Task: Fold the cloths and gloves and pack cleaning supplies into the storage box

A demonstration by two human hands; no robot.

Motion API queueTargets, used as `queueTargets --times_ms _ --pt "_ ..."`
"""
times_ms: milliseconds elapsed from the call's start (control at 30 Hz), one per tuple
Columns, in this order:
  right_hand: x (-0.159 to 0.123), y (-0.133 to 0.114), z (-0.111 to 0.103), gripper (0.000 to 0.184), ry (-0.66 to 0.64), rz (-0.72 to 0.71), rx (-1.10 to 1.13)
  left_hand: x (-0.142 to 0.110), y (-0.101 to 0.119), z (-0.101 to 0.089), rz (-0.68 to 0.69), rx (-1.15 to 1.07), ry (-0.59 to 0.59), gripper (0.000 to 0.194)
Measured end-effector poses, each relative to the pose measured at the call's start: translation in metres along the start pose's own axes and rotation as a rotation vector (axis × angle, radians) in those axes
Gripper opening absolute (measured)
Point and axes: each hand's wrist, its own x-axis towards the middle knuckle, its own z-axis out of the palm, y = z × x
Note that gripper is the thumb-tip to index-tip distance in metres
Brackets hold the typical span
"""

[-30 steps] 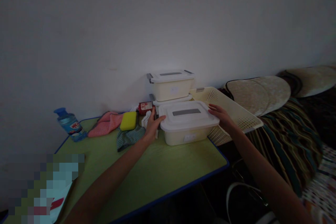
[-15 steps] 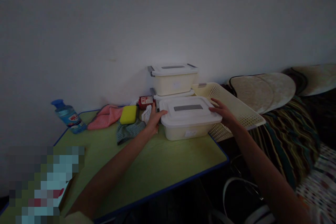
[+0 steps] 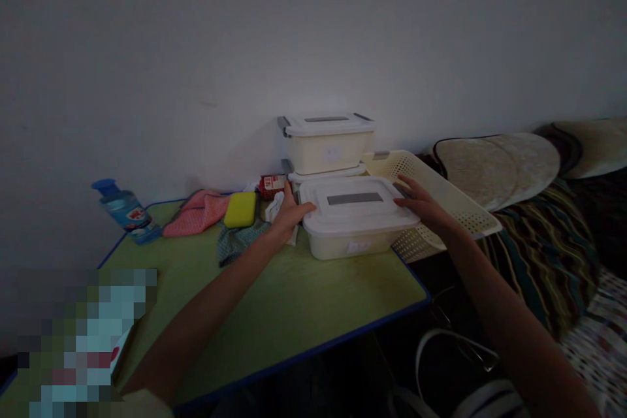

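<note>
A cream plastic box with a white lid and grey handle (image 3: 356, 219) stands on the green table (image 3: 274, 313) near its right edge. My left hand (image 3: 290, 215) grips the lid's left end, fingers curled over its rim. My right hand (image 3: 422, 206) holds the lid's right end. Behind it, two more lidded cream boxes (image 3: 327, 142) are stacked against the wall.
A cream perforated basket (image 3: 441, 199) leans off the table's right side. A yellow sponge (image 3: 240, 209), pink cloth (image 3: 198, 214), teal cloth (image 3: 236, 241), small red pack (image 3: 272, 185) and blue bottle (image 3: 123, 210) lie at the back. Cushions (image 3: 494, 166) and a striped blanket (image 3: 548, 241) are at right.
Both hands have stayed on the front box's lid ends. The view has tilted slightly, so everything sits a little higher in the frame.
</note>
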Motion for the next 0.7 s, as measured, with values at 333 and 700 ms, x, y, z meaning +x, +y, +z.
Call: queueTargets --times_ms 333,700 --pt "0.006 0.000 -0.003 0.065 -0.006 -0.107 -0.123 0.004 0.005 0.000 0.032 0.047 -0.041 0.100" --pt "0.009 -0.001 -0.004 0.056 -0.035 -0.199 -0.194 0.000 0.012 0.007 0.087 0.074 -0.035 0.096"
